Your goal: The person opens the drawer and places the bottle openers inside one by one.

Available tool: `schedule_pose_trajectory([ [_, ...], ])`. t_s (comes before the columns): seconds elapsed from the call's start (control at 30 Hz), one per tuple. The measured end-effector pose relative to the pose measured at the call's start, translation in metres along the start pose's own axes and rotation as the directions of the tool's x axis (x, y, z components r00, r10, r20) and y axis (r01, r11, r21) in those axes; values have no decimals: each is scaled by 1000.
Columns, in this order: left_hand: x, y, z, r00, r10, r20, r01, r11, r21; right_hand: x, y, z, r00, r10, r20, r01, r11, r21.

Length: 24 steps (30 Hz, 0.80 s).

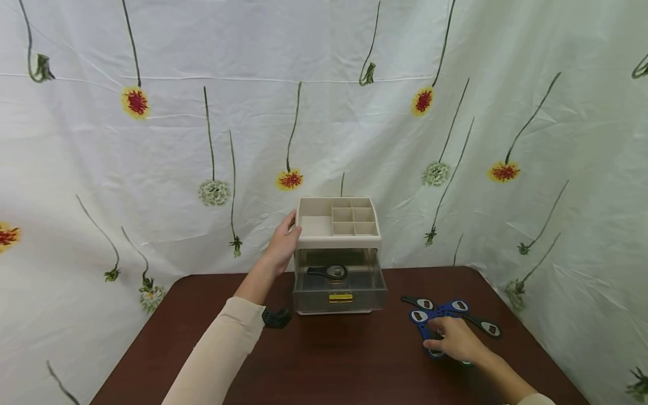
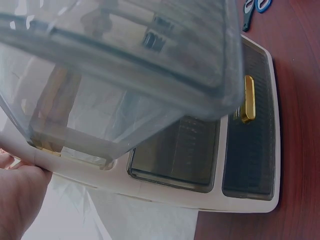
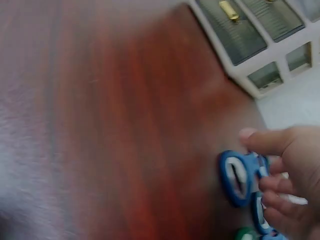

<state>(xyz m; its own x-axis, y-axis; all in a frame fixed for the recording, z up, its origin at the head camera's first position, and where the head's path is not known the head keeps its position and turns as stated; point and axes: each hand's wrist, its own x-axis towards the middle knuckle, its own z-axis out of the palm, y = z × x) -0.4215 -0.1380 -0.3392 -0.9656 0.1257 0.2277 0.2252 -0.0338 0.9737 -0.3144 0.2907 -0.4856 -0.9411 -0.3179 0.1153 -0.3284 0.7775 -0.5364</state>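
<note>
A cream desktop drawer organizer (image 1: pixel 338 242) stands at the back middle of the table, its clear upper drawer (image 1: pixel 314 298) pulled out. Inside that drawer lies a black bottle opener (image 1: pixel 335 272). My left hand (image 1: pixel 280 244) grips the organizer's upper left side; in the left wrist view, the same hand (image 2: pixel 20 200) holds its cream edge. On the right, my right hand (image 1: pixel 455 338) is over a pile of blue bottle openers (image 1: pixel 419 316) and black ones (image 1: pixel 490 328). Its thumb and fingers are apart around a blue opener (image 3: pixel 235 177); contact is hard to tell.
The dark red-brown table (image 1: pixel 344 360) carries everything. A black object (image 1: pixel 276 319) lies left of the organizer, partly behind the left sleeve. A bit of green (image 3: pixel 245 234) shows by the pile. White flowered cloth (image 1: pixel 324 129) hangs behind the table.
</note>
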Motion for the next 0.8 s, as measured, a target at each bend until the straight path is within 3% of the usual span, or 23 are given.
schedule_pose_trajectory([
  [0.1, 0, 1, 1, 1000, -3, -5, 3, 1000, 1, -1, 1, 9, 997, 67, -30, -68, 997, -23],
  [0.3, 2, 1, 0, 1000, 3, -10, -3, 1000, 0, 0, -4, 16, 990, 98, -103, -104, 993, -53],
  [0.5, 1, 0, 0, 1000, -2, -11, 2, 1000, -2, 3, -8, 20, 985, 133, -114, -141, 987, -71],
  [0.8, 0, 0, 1, 1000, -4, -7, 4, 1000, -6, 4, -7, 26, 972, 197, -130, -201, 979, -20],
])
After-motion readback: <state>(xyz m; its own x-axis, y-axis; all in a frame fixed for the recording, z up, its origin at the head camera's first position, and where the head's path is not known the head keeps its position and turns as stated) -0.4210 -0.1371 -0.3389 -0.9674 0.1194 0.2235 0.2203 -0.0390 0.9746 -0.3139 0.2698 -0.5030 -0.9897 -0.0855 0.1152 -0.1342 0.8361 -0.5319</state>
